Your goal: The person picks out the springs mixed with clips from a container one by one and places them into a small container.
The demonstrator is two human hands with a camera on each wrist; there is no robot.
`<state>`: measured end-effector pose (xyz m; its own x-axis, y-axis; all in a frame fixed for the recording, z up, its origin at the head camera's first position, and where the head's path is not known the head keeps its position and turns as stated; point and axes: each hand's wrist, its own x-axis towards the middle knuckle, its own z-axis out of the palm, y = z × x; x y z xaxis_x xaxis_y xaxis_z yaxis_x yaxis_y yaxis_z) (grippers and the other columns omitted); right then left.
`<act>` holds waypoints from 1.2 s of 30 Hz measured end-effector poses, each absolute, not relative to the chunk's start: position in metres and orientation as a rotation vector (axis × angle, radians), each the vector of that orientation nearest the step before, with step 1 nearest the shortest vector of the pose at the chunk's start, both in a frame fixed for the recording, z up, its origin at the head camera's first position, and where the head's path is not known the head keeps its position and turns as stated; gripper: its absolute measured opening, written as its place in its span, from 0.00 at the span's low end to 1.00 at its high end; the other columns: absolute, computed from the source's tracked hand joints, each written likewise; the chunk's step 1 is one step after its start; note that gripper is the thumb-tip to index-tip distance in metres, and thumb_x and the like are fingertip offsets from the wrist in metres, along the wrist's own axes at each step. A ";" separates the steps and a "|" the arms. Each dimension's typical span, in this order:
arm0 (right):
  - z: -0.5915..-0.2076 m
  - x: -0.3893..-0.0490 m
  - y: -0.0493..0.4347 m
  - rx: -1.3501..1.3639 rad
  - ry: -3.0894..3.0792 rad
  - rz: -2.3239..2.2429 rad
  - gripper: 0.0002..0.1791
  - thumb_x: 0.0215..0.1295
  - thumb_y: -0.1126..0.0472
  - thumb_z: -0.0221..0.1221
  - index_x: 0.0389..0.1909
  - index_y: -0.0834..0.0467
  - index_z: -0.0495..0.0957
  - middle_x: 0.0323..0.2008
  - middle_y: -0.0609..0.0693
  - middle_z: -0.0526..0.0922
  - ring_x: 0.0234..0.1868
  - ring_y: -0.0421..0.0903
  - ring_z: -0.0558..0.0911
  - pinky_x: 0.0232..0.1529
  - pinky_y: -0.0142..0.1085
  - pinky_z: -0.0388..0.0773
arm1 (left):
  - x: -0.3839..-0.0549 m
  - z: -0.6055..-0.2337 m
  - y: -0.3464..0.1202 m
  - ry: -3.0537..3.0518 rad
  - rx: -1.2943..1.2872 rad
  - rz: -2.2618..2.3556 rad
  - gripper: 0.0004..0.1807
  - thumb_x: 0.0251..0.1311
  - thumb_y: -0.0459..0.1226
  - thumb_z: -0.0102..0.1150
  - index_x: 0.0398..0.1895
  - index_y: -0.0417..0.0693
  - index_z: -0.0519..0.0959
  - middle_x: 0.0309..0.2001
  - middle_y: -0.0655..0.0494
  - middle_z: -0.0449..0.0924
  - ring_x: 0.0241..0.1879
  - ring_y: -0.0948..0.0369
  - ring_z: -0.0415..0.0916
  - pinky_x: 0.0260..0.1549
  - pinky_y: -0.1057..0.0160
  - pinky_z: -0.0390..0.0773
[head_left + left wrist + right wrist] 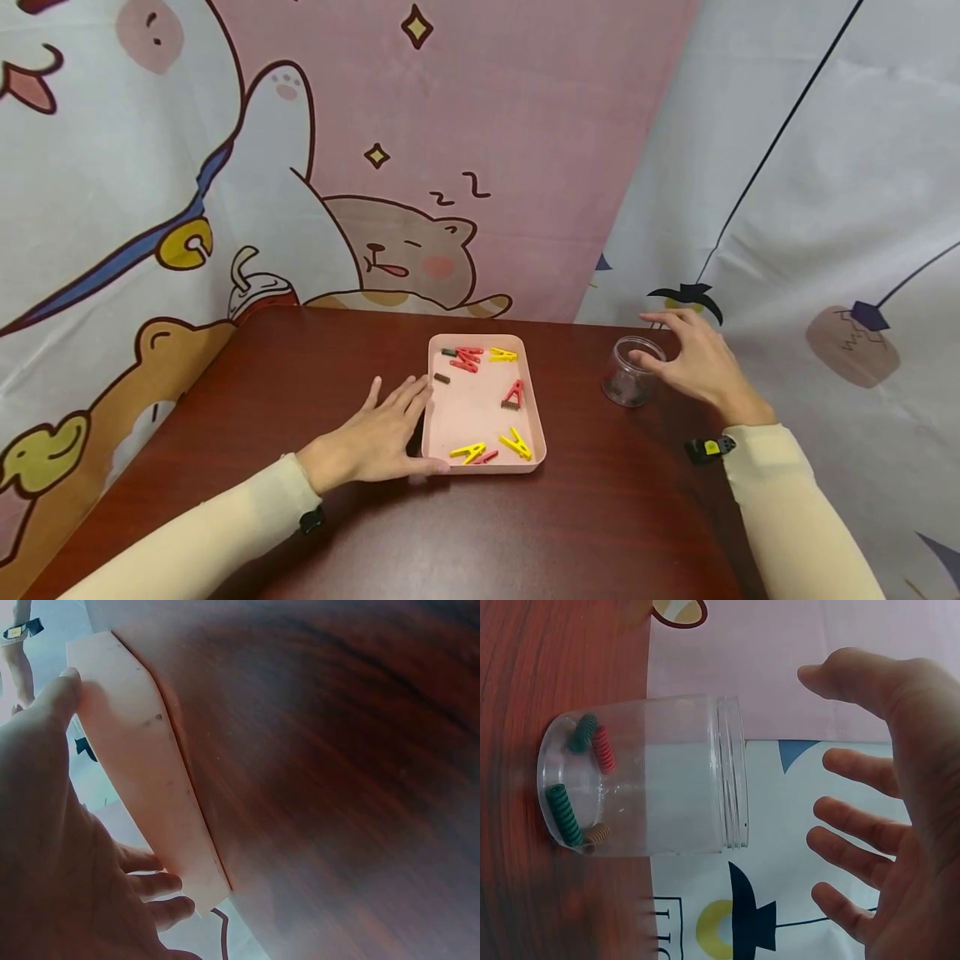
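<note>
My left hand lies against the left side of a pink tray, fingers spread and thumb at its near corner. In the left wrist view the fingertips touch the tray's upper edge. Within the tray are several red clips and yellow clips. A dark spring and brown springs lie among them. On the right, my right hand hovers by the mouth of a clear jar, holding nothing, fingers apart. Green springs, a red spring and a brown spring sit at the jar's bottom.
Both things stand on a dark reddish-brown table, the jar to the right of the tray near the far edge. A printed cartoon cloth hangs behind the table and along its sides.
</note>
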<state>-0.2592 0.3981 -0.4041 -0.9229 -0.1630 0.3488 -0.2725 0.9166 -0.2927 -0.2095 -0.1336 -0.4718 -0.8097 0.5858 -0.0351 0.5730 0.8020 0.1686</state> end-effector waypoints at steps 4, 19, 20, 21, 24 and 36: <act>-0.405 -0.259 0.395 0.323 -2.757 0.491 0.42 0.74 0.36 0.77 0.81 0.50 0.81 0.82 0.68 0.74 0.80 0.76 0.74 0.71 0.85 0.71 | -0.209 -0.472 -0.134 2.901 0.931 0.239 0.74 0.67 0.85 0.56 0.97 0.41 0.55 0.97 0.42 0.50 0.96 0.39 0.51 0.89 0.17 0.44; -0.405 -0.255 0.379 0.402 -2.703 0.505 0.35 0.72 0.42 0.78 0.76 0.48 0.84 0.71 0.60 0.84 0.73 0.74 0.80 0.71 0.79 0.70 | -0.210 -0.471 -0.133 2.906 0.937 0.221 0.74 0.67 0.86 0.55 0.96 0.40 0.55 0.97 0.41 0.50 0.96 0.39 0.51 0.88 0.16 0.46; -0.405 -0.254 0.378 0.407 -2.702 0.504 0.35 0.72 0.42 0.79 0.76 0.48 0.84 0.72 0.60 0.84 0.73 0.74 0.80 0.71 0.79 0.69 | -0.210 -0.471 -0.133 2.905 0.938 0.223 0.74 0.67 0.86 0.55 0.96 0.40 0.55 0.97 0.41 0.50 0.96 0.38 0.51 0.88 0.16 0.46; -0.406 -0.253 0.376 0.413 -2.701 0.500 0.35 0.72 0.42 0.79 0.76 0.48 0.85 0.72 0.60 0.84 0.73 0.74 0.80 0.72 0.79 0.68 | -0.210 -0.471 -0.133 2.905 0.938 0.223 0.74 0.67 0.86 0.55 0.96 0.40 0.55 0.97 0.41 0.51 0.96 0.38 0.51 0.88 0.16 0.46; -0.407 -0.253 0.371 0.439 -2.698 0.495 0.34 0.72 0.43 0.79 0.75 0.48 0.85 0.71 0.60 0.84 0.73 0.72 0.81 0.73 0.79 0.68 | -0.210 -0.472 -0.133 2.902 0.933 0.223 0.74 0.67 0.86 0.55 0.96 0.40 0.55 0.97 0.41 0.50 0.96 0.39 0.51 0.89 0.17 0.46; -0.413 -0.254 0.350 0.504 -2.675 0.486 0.32 0.72 0.43 0.80 0.73 0.48 0.88 0.69 0.59 0.86 0.71 0.66 0.83 0.67 0.74 0.75 | -0.211 -0.472 -0.133 2.901 0.931 0.204 0.74 0.68 0.85 0.55 0.97 0.40 0.54 0.97 0.41 0.49 0.96 0.38 0.51 0.89 0.17 0.46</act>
<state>-0.2542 0.3500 -0.4130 -0.8658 -0.2760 0.4174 -0.4051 0.8763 -0.2608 -0.2115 -0.1329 -0.4718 -0.8107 0.5839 -0.0432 0.5721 0.8057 0.1534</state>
